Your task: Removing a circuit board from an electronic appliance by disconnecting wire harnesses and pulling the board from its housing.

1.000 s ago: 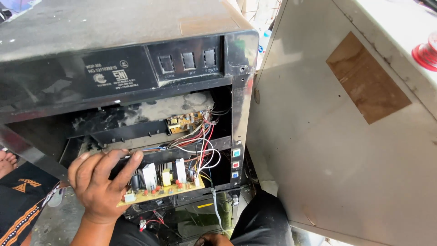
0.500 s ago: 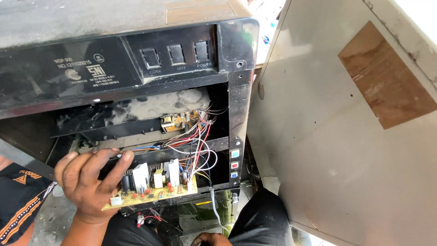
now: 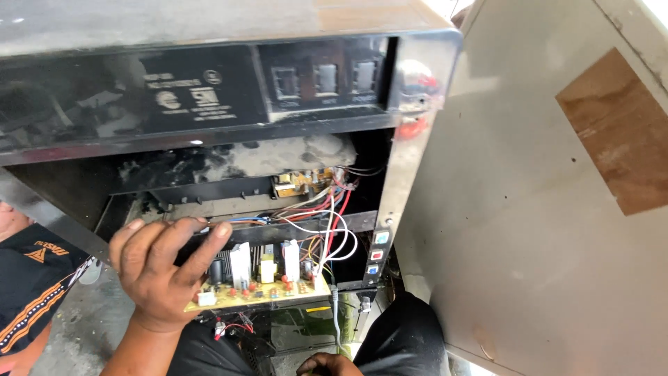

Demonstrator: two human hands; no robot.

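Circuit board (image 3: pixel 257 291) sits low in the open back of the black appliance casing (image 3: pixel 209 90), tilted out toward you, white transformers and red parts on top. Since a second ago the view has closed in on the casing; the board has barely shifted, so it is not freed. Wire bundle (image 3: pixel 327 223), red and white, runs from its right end up to the smaller board (image 3: pixel 303 182). Your left hand (image 3: pixel 163 268) grips the board's left end, fingers spread over its top. Right hand (image 3: pixel 332 363) is cut off at the bottom edge; can't tell its state. Grey panel (image 3: pixel 529 209) stands right.
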